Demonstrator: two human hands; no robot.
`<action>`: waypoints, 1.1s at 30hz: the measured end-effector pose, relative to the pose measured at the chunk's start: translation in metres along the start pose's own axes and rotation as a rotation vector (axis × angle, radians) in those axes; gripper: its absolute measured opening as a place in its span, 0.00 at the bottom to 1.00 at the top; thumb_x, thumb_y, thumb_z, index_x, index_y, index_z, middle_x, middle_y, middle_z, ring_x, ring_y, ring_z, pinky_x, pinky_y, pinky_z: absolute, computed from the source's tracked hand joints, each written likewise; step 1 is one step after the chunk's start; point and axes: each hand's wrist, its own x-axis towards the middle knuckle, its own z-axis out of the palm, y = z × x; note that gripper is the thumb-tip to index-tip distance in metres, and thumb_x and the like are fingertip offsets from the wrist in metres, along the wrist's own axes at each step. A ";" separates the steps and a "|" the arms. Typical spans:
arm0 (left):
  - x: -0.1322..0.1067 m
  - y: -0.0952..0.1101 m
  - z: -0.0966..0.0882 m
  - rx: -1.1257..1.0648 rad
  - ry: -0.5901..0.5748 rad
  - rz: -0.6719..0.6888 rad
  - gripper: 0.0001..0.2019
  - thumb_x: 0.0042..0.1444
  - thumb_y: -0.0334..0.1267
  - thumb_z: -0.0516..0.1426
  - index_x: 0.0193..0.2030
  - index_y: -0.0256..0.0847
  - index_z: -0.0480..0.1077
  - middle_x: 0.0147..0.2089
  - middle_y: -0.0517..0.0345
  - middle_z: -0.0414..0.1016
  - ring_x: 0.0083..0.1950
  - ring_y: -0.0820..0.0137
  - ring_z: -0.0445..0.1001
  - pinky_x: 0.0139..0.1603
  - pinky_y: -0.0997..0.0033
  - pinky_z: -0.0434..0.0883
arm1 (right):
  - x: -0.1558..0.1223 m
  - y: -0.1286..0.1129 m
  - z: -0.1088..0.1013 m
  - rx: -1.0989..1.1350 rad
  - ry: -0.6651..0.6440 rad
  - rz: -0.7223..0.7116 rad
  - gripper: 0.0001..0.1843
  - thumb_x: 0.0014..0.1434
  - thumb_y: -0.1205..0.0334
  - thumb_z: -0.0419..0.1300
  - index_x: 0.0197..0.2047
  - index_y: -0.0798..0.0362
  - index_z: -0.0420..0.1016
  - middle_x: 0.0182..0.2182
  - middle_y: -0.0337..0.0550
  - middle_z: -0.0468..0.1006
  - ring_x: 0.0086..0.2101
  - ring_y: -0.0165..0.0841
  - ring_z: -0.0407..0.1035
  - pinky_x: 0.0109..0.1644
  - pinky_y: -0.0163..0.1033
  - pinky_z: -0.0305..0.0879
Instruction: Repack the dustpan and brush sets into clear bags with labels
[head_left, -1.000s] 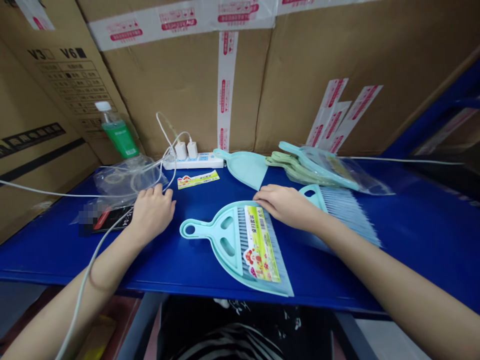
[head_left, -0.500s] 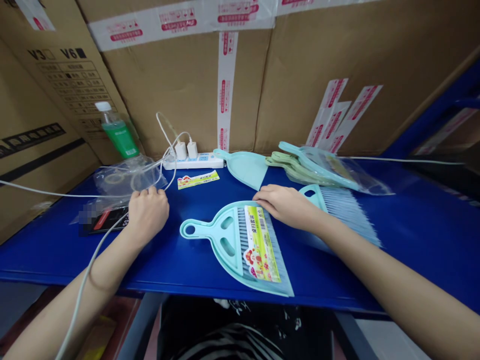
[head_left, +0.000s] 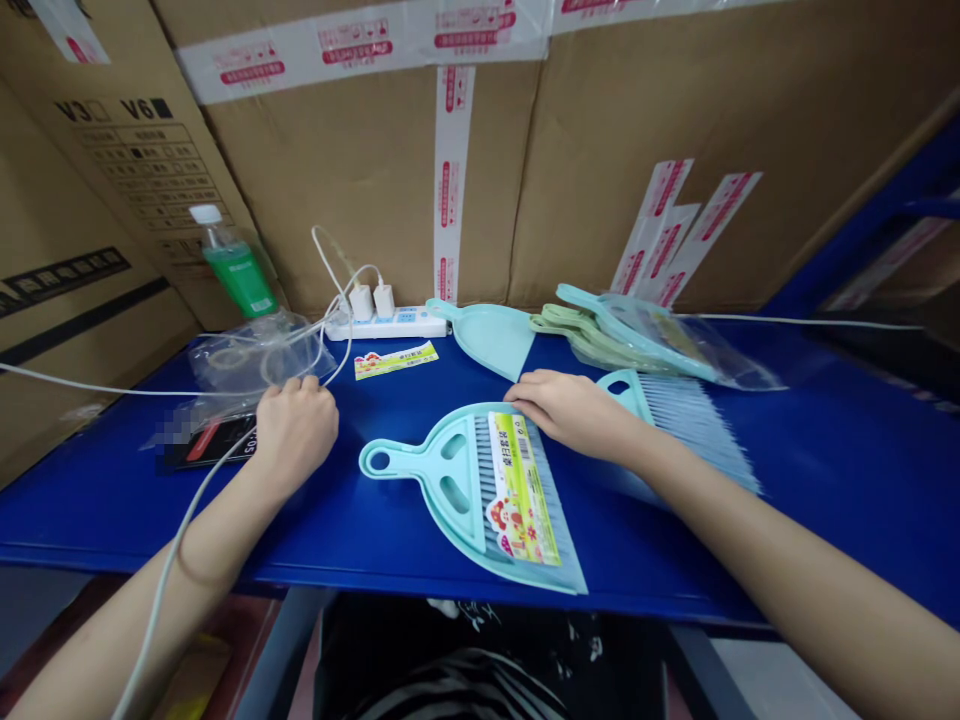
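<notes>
A light blue dustpan (head_left: 429,480) lies on the blue table, handle to the left. Its matching hand brush (head_left: 469,505) is nested in it, with a printed label strip (head_left: 525,490) across the bristles. My right hand (head_left: 562,405) rests at the pan's upper corner, fingers together and closed on the rim; the fingertips are partly hidden. My left hand (head_left: 298,430) is a loose fist on the table, beside a clear plastic bag (head_left: 247,360) and a phone (head_left: 217,440); I see nothing in it. Another blue brush (head_left: 690,420) lies partly behind my right forearm.
Behind are a second blue dustpan (head_left: 491,335), green sets (head_left: 600,335), a bagged blue set (head_left: 660,335), a loose label (head_left: 396,358) and a power strip (head_left: 412,322). A white cable (head_left: 172,550) crosses my left forearm. A bottle (head_left: 240,270) stands before cardboard boxes (head_left: 337,170).
</notes>
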 end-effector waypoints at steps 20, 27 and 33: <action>-0.004 -0.001 -0.002 -0.004 0.038 0.000 0.25 0.60 0.31 0.40 0.38 0.26 0.78 0.36 0.28 0.77 0.42 0.47 0.75 0.35 0.55 0.66 | -0.001 -0.002 -0.003 0.008 -0.013 0.003 0.16 0.65 0.69 0.47 0.41 0.53 0.77 0.40 0.48 0.79 0.42 0.39 0.71 0.34 0.38 0.59; -0.004 0.000 -0.004 0.002 0.060 0.003 0.24 0.61 0.31 0.40 0.38 0.26 0.77 0.38 0.29 0.77 0.42 0.47 0.75 0.36 0.55 0.67 | -0.001 0.001 -0.002 0.002 0.007 -0.016 0.16 0.64 0.69 0.47 0.41 0.52 0.77 0.39 0.47 0.79 0.41 0.38 0.71 0.34 0.37 0.59; -0.005 0.000 -0.011 -0.020 0.029 0.051 0.19 0.55 0.24 0.44 0.36 0.28 0.77 0.37 0.32 0.77 0.43 0.48 0.76 0.37 0.57 0.67 | -0.001 0.000 -0.001 0.002 -0.009 -0.003 0.16 0.64 0.69 0.47 0.42 0.53 0.77 0.40 0.48 0.79 0.41 0.39 0.71 0.34 0.38 0.59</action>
